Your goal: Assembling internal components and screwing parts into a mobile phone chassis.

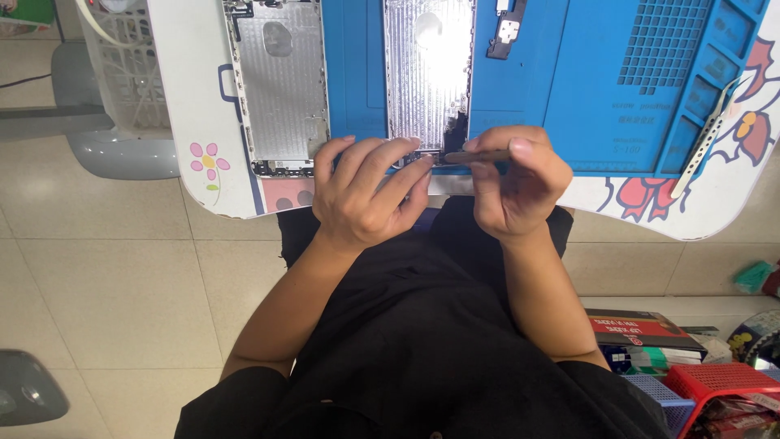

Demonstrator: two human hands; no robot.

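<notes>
Red-black box (pixel 643 329) (floor, beside red basket (pixel 723 382))

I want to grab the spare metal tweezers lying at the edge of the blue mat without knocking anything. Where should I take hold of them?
Probably grip the tweezers around the middle of their two slim arms, pinching across the flat sides. They lie slanted over the blue mat edge and table, free of both hands, so coming from above on the right looks easiest.

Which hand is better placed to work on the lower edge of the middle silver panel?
Probably the right. The right hand pinches a slim tool whose tip points at the silver panel's lower edge, while the left hand lies on that edge with no tool.
</notes>
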